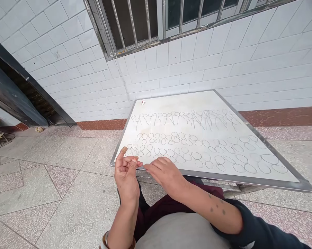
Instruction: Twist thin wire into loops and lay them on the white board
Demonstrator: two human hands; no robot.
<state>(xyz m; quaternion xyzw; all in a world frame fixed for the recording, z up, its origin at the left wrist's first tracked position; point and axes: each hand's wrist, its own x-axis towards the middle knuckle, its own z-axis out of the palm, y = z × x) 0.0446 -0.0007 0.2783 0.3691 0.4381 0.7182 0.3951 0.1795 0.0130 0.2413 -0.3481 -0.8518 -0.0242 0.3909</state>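
Over the near left edge of a white board (pixel 166 128) with a grey metal rim, my left hand (pixel 127 173) is raised with thumb and a finger pinched together; what they hold is too small to name. A brownish wrap covers one raised fingertip. Just to its right, my right hand (pixel 166 173) has its fingers pressed together, tips pointing at the left hand's pinch; anything in it is hidden. Rows of thin dark loops (pixel 197 155) lie across the board, and behind them are looped pieces with trailing ends (pixel 184 119).
A small white and red item (pixel 143 102) lies at the board's far left corner. Behind stands a white tiled wall (pixel 156 69) with a barred window (pixel 161 20). A dark doorway (pixel 28 86) is at left, above a speckled tile floor (pixel 75 173).
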